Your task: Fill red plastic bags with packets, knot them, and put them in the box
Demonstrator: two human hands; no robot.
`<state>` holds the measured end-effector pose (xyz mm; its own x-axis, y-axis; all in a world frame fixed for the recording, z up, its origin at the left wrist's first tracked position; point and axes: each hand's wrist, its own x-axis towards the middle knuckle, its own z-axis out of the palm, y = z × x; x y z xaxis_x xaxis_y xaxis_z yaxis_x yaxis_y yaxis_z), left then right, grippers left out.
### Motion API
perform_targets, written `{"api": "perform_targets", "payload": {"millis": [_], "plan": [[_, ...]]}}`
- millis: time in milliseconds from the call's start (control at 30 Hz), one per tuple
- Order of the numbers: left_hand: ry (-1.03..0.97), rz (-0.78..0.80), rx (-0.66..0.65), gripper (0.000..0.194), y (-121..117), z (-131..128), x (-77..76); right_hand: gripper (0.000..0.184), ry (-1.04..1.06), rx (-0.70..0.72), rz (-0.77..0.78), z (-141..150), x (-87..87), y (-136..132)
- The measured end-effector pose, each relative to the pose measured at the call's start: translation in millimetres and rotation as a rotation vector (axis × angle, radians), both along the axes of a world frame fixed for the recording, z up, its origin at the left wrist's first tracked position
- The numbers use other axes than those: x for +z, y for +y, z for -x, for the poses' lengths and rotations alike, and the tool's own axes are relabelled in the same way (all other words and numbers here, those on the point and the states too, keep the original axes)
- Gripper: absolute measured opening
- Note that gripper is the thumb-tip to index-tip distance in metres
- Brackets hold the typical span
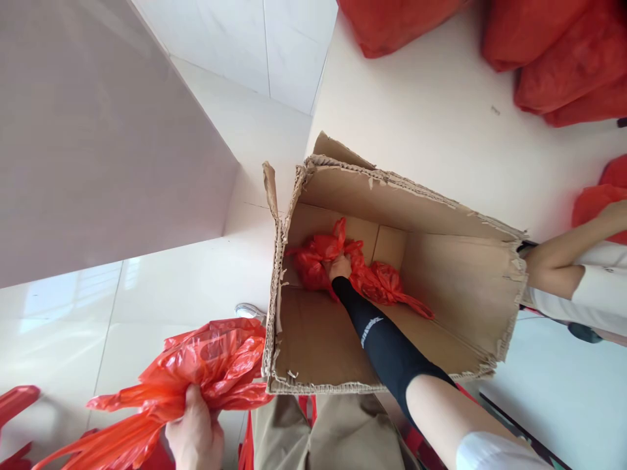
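My left hand [194, 427] is closed around the gathered neck of a red plastic bag [210, 356], held outside the box at the lower left. Its loose handles trail to the left, and its contents are hidden by the film. My right hand [339, 266], in a black arm sleeve, reaches deep into a torn cardboard box [455, 281]. There it is closed on a red plastic bag [313, 267] at the bottom, though the fingers are partly hidden. Another red bag [386, 284] lies beside it in the box.
Several large red bags [568, 59] stand on the white surface [431, 117] at upper right. Another person's arm [573, 248] is at the right edge. A grey panel [112, 137] fills the upper left. Red objects [19, 401] lie on the floor at lower left.
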<state>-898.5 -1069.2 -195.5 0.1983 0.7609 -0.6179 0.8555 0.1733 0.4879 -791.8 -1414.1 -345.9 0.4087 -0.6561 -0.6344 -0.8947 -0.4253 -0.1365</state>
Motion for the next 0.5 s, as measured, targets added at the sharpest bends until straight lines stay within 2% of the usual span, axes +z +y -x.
{"api": "perform_targets", "payload": {"millis": [133,267,367,500], "plan": [[-0.001,-0.004,0.065,0.037,1,-4,5.0,0.030,-0.089,0.025,-0.045,15,18.4,-24],[-0.051,0.007,0.092,0.041,8,-6,15.0,0.025,-0.209,-0.011,-0.047,35,52.9,-44],[-0.096,0.011,0.107,0.042,18,-5,27.8,0.024,-0.322,-0.068,-0.059,55,94.0,-60],[-0.138,0.012,0.151,0.038,39,2,49.3,0.034,-0.511,-0.104,-0.070,83,170.3,-79]]}}
